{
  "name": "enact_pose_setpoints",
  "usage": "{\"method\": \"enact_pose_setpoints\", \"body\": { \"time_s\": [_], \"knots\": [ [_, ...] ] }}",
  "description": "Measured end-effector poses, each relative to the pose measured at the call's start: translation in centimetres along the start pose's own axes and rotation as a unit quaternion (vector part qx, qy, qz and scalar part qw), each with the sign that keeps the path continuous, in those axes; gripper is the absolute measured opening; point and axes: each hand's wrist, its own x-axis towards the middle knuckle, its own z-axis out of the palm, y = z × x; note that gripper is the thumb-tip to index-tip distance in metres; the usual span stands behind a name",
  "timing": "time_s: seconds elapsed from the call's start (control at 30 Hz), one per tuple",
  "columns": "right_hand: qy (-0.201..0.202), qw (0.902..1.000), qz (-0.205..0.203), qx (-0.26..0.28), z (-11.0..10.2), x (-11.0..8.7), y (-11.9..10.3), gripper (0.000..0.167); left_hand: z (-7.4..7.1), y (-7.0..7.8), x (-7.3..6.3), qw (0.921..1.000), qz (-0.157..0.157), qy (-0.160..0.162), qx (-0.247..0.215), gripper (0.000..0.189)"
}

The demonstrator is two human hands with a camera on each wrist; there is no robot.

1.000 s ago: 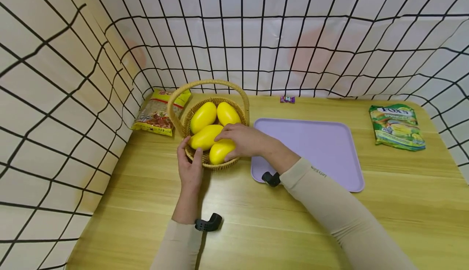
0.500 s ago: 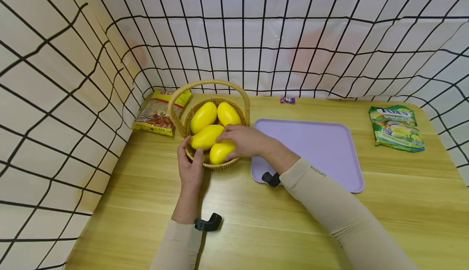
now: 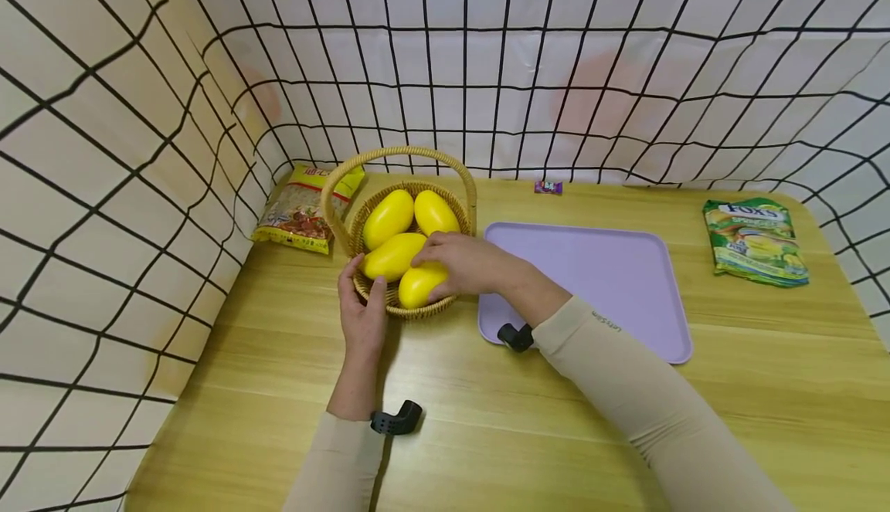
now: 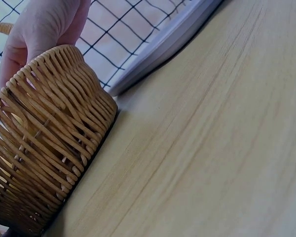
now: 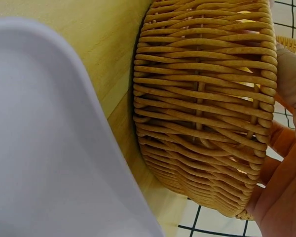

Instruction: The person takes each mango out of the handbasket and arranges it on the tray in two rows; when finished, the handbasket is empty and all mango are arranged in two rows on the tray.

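A wicker basket (image 3: 431, 313) with a tall arched handle stands on the wooden table, holding several yellow mangoes, one of them a long mango (image 3: 392, 257) near the front. Around the basket's front left side, my left hand (image 3: 363, 323) holds the rim, thumb at the front. From the right, my right hand (image 3: 473, 263) reaches over the rim and grips the front right mango (image 3: 419, 286), which still sits inside the basket. In the right wrist view, the woven wall (image 5: 202, 98) hides the mangoes, with my fingers behind the rim.
A lilac tray (image 3: 591, 272) lies right of the basket, partly under my right forearm. A yellow food bag (image 3: 295, 211) lies behind left, a small purple candy (image 3: 548, 187) at the back, and a green FOX'S bag (image 3: 754, 242) far right. Grid-patterned cloth walls (image 3: 514, 56) enclose the table.
The head view has shifted slightly. Both hands, the basket and the mangoes keep their places relative to each other.
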Motion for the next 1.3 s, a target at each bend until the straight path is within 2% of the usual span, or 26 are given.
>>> {"method": "enact_pose_setpoints", "body": {
  "time_s": [0.13,0.33,0.6,0.8,1.0,1.3],
  "knots": [
    [0.016,0.9998,0.009,0.012,-0.4,-0.3,0.0,0.061,0.2,0.1,0.1,1.0,0.008,-0.002,0.0,0.048],
    [0.055,0.9968,0.022,0.053,-1.2,-1.0,-0.2,0.063,0.4,0.3,0.2,0.9999,0.004,0.0,0.012,0.048],
    [0.09,0.9932,0.012,0.073,-2.6,-2.3,-1.3,0.065,0.3,0.3,0.2,1.0,0.001,0.0,0.009,0.049],
    [0.13,0.9869,0.008,0.095,-2.4,-3.8,-1.8,0.061,0.1,0.3,0.1,0.9999,0.0,-0.003,0.014,0.048],
    [0.168,0.975,0.021,0.145,-1.6,-5.5,-1.9,0.061,-0.1,0.2,-0.2,0.9993,-0.019,0.001,0.032,0.048],
    [0.214,0.9437,0.101,0.231,-0.4,-8.1,-1.3,0.076,0.0,0.0,-0.2,0.9995,-0.014,0.005,0.029,0.049]
  ]
}}
